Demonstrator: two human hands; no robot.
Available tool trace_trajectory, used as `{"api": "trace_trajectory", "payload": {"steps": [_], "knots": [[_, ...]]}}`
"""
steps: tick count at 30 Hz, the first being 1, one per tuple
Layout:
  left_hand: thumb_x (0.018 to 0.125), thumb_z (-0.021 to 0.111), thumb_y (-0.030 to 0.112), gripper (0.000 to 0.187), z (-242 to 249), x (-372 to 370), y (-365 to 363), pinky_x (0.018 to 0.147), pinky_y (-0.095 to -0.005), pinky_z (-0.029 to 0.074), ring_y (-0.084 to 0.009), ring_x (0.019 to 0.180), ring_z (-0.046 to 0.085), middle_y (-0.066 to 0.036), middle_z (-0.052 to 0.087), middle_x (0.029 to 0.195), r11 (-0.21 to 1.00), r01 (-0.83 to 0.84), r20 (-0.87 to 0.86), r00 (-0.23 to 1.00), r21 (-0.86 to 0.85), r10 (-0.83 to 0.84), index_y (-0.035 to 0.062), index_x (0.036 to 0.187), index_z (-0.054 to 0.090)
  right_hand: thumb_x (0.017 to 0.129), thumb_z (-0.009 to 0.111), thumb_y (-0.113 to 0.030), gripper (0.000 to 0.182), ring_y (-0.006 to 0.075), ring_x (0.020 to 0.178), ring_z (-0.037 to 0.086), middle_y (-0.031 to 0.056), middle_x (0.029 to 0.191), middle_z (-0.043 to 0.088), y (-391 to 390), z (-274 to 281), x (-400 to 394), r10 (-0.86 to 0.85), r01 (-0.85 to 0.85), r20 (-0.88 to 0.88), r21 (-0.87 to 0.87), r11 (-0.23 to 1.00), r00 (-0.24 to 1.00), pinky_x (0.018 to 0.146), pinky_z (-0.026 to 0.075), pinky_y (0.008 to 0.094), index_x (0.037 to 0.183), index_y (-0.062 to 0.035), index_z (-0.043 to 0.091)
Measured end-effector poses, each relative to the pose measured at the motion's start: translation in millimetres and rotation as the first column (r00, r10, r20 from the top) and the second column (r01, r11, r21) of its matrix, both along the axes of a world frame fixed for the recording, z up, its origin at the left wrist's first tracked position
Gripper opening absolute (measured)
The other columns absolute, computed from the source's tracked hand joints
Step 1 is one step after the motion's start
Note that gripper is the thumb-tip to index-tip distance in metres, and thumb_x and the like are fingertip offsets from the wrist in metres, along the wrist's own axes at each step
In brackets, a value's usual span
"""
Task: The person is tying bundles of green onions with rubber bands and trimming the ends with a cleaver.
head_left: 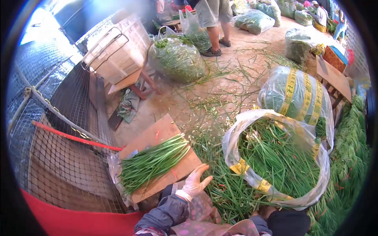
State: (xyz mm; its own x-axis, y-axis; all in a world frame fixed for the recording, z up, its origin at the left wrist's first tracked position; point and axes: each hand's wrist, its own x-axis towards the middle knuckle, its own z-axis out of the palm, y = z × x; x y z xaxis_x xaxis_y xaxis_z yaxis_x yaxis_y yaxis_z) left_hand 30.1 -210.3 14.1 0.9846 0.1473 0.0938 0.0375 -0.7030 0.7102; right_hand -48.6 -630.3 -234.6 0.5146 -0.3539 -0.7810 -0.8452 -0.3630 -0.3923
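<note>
My left hand (193,183), in a pale glove, has its fingers spread and nothing in them. It is beside the lower right edge of a tan board (187,159). A bundle of long green stalks (153,161) lies across that board, over a red tie. At the bottom, my right hand (265,212) shows only in part by the near rim of an open plastic bag (275,200); its fingers are hidden. Loose green stalks (281,161) fill the bag, and more stalks (226,188) lie on the ground between my hands.
Netting (67,161) and a red bar (78,135) border the left. A crate (120,47) rests on a stool. Filled bags (177,59) (295,92) stand ahead, with piled greens (348,145) at right. A person (214,19) stands beyond; others are farther back.
</note>
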Motion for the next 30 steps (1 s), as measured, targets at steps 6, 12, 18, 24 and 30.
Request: {"api": "trace_trajectory", "payload": {"steps": [6,12,18,24,30], "knots": [[0.084,0.07,0.025,0.05,-7.9,4.3,-0.3,0.1,-0.0382,0.041,-0.0328,0.119,0.052,-0.019,0.054,0.126,0.995,-0.006,-0.058,0.998,-0.101,0.0,0.0008,0.124,0.053,0.087,0.063,-0.038,0.036,0.0186,0.077,0.059,0.0088,0.084,0.063,10.3,-3.7,-15.6,-0.031,0.031,0.007,0.04,0.999,0.999,0.065,0.049,0.0334,0.1,-0.0046,0.066],[0.083,0.07,0.018,0.05,-2.7,8.4,0.6,0.102,-0.0376,0.039,-0.0313,0.12,0.051,-0.02,0.055,0.125,0.982,-0.051,-0.145,0.989,-0.182,0.024,-0.003,0.124,0.052,0.087,0.062,-0.036,0.035,0.0187,0.078,0.059,0.0091,0.086,0.063,59.9,13.2,17.3,-0.07,0.057,0.06,0.193,0.98,0.996,0.065,0.049,0.0337,0.103,-0.0049,0.065],[0.083,0.07,0.018,0.05,5.5,9.9,5.5,0.102,-0.0377,0.04,-0.0315,0.119,0.052,-0.02,0.055,0.125,0.973,-0.065,-0.148,0.988,-0.22,0.032,-0.0033,0.125,0.052,0.088,0.062,-0.034,0.034,0.0188,0.079,0.059,0.0094,0.089,0.063,175.1,32.0,107.7,-0.113,0.021,0.132,0.557,0.83,0.985,0.065,0.049,0.0341,0.106,-0.0052,0.064],[0.082,0.071,0.017,0.05,12.5,7.7,12.6,0.1,-0.0384,0.041,-0.0329,0.118,0.053,-0.02,0.056,0.125,0.976,-0.031,-0.155,0.988,-0.216,-0.003,-0.0024,0.124,0.053,0.088,0.061,-0.032,0.034,0.0189,0.081,0.059,0.0097,0.092,0.063,278.7,28.2,174.8,-0.171,0.032,0.108,0.755,0.655,0.979,0.065,0.049,0.0345,0.109,-0.0054,0.062],[0.079,0.072,0.014,0.052,17.2,8.2,21.9,0.099,-0.0392,0.042,-0.0345,0.118,0.053,-0.021,0.055,0.125,0.975,-0.025,-0.183,0.983,-0.223,-0.016,-0.0027,0.124,0.052,0.088,0.061,-0.03,0.034,0.019,0.082,0.059,0.01,0.095,0.063,319.1,-1.5,204.5,-0.276,0.126,0.07,0.765,0.632,0.959,0.066,0.049,0.0348,0.112,-0.0057,0.061]]}}
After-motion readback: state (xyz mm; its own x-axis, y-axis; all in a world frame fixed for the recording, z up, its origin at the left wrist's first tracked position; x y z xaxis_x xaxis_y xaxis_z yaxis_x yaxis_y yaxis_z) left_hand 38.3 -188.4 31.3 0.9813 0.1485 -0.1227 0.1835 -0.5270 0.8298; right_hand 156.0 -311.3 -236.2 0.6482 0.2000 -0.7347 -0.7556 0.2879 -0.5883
